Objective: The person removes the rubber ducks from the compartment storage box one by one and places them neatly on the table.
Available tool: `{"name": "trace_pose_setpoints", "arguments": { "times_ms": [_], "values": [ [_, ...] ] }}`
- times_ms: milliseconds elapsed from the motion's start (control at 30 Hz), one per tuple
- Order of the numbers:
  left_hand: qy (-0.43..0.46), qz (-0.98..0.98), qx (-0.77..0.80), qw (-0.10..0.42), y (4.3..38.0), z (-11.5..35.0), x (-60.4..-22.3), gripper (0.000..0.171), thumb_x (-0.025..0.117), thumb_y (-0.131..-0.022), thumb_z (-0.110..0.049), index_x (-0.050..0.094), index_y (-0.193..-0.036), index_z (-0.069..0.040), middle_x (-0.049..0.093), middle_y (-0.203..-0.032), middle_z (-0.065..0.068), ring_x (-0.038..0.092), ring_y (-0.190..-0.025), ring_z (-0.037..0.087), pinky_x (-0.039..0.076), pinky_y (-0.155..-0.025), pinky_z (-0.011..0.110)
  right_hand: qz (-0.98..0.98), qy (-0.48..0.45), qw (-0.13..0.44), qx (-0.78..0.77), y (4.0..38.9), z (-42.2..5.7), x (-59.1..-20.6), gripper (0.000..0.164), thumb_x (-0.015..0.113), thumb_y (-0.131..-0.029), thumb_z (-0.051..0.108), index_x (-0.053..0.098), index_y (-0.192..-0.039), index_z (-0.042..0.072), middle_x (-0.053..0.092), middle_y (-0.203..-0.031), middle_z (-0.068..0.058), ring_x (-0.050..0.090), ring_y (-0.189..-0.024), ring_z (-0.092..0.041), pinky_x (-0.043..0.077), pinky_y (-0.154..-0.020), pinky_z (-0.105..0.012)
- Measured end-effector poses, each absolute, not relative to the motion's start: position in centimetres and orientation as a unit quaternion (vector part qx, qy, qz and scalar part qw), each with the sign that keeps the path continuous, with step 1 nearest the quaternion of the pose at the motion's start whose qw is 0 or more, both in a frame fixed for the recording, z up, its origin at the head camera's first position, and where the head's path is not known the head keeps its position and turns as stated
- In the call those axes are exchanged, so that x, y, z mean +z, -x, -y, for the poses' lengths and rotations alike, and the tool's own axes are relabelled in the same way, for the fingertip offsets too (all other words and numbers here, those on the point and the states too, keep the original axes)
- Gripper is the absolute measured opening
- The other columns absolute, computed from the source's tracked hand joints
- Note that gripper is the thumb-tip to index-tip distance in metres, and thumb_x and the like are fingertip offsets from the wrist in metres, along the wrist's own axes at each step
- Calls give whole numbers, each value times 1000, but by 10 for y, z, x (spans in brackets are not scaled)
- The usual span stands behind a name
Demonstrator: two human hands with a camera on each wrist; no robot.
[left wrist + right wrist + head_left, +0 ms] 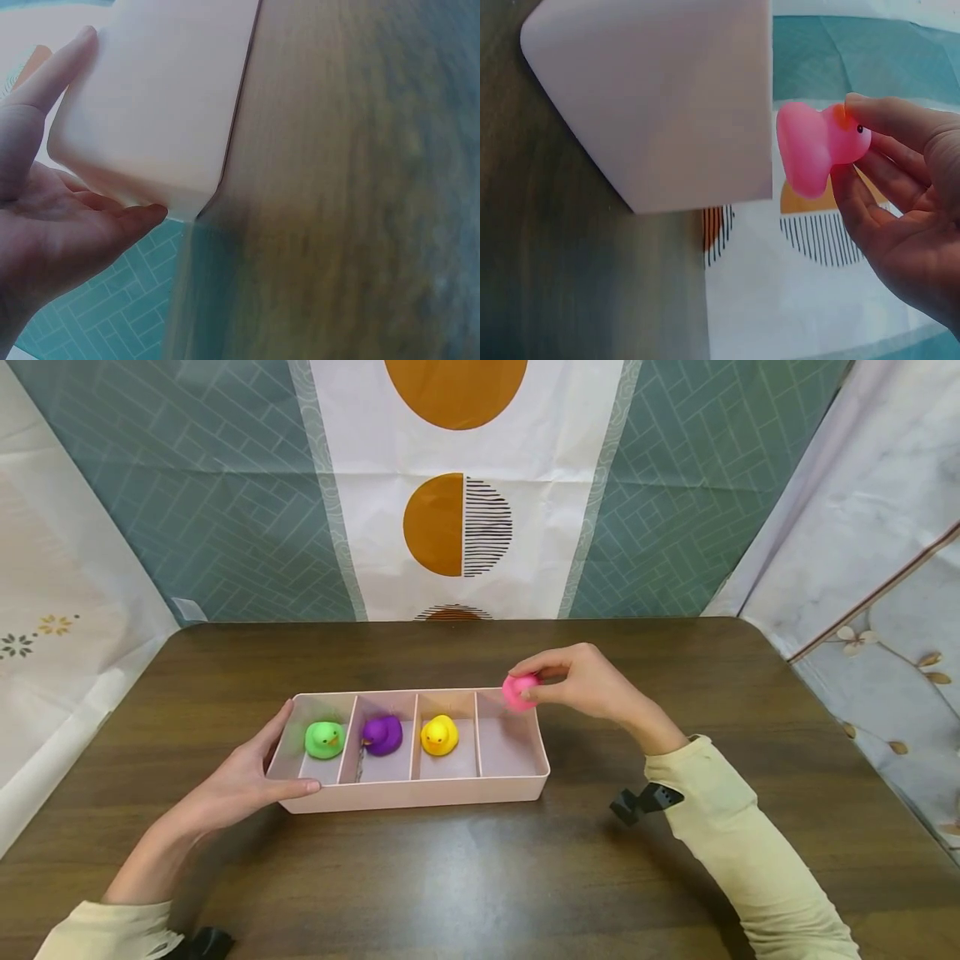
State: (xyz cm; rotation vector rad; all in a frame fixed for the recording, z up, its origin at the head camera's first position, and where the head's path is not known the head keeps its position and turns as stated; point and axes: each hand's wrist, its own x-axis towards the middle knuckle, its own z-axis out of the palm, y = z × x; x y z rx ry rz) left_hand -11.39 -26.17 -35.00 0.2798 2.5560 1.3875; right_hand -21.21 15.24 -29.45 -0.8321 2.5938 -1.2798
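A pale pink tray (450, 792) with several compartments lies on the table. From left to right it holds a green rubber duck (325, 740), a purple rubber duck (382, 736) and a yellow rubber duck (439, 736). My right hand (581, 681) pinches a pink rubber duck (810, 146) by its head between thumb and fingers, over the back of the bare rightmost compartment. My left hand (243, 777) grips the tray's left end, thumb along the front wall and fingers at the left side; the left wrist view shows this hand (67, 202) against the tray's wall (157, 97).
The brown wooden table (480, 868) extends around the tray on every side. Behind it hangs a patterned cloth (247, 527) in teal and white with orange circles. Pale floral sheets (885, 610) hang at both sides. Dark wrist mounts (647, 802) sit at both sleeves.
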Motion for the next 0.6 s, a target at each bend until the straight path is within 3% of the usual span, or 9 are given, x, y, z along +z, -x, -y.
{"name": "trace_pose_setpoints", "arguments": {
  "times_ms": [600],
  "values": [
    [-99,-867,477,107,113,261,-350,111,77,-82,-16,-7,-155,-13,2,-158,24,13,-139,47,20,-99,68,-869,206,62,-446,232,-185,-305,31,78,-83,14,73,-111,3,71,-102,-10,62,-91,-22,49,-75,-27]
  ]
}}
